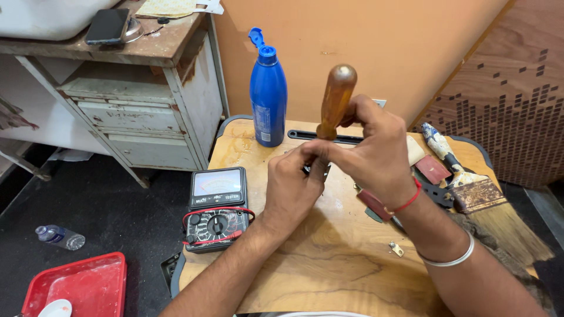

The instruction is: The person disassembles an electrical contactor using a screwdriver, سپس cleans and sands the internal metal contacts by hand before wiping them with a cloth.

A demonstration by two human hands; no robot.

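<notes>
**Both hands on the wooden-handled tool, work mid-way**

While the wooden-handled tool [336, 101] stands upright above the wooden table [329, 264], we have both hands closed around its lower end. Our right hand [376, 155] wraps the base of the handle, fingers curled shut on it; our left hand [291, 182] pinches in just below, at the shaft or some small part there, though the fingers hide what it grips. We judge the job as under way rather than finished: the tool is off the table and nothing we can see has been set aside as done. The multimeter [216, 208] lies at the table's left edge with its leads wrapped round it, apparently unused. The blue bottle [268, 97] stands behind, cap flipped open, and the paintbrush [476, 194] rests at the right.
</notes>
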